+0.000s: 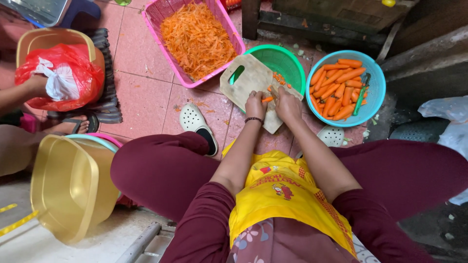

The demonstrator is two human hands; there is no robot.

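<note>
On the wooden cutting board (248, 80), the left hand (255, 104) grips a carrot (266, 99); the right hand (287, 104) grips a knife.

I see my left hand (255, 103) pinning a carrot piece (267, 99) on the wooden cutting board (246, 80). My right hand (287, 103) works just beside it, over the green basket (285, 61); a blue basket (378, 87) of peeled carrots (336, 85) sits right.

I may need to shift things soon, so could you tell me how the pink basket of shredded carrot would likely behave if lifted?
The pink basket looks like thin slotted plastic, so it may flex. The shredded carrot is heaped high, so probably heavy for its size. Loose shreds already lie on the tiled floor, so tilting would likely spill more.
</note>
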